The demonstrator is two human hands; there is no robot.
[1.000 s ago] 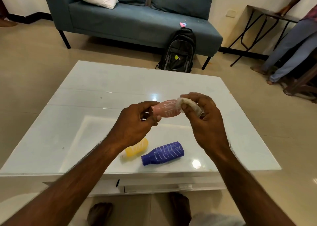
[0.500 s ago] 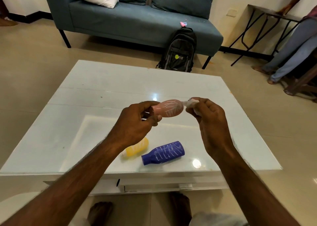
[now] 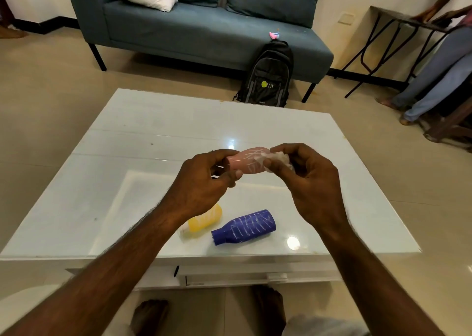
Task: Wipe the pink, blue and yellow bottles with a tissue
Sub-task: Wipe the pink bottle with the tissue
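Left hand (image 3: 201, 182): you grip the pink bottle (image 3: 245, 161) by its neck end, held above the table (image 3: 127, 182).
Right hand (image 3: 304, 180): pinched on the tissue (image 3: 277, 160), pressed to the bottle's base end.
Tip: rotate the bottle as you rub (white marks remain).
Waiting: yellow bottle (image 3: 205, 219), blue bottle (image 3: 246, 226) lying on the table.

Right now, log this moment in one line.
left hand: holds pink bottle | right hand: tissue on it | blue bottle, yellow bottle: on table

Head-worn view, down onto table (image 3: 143, 141).
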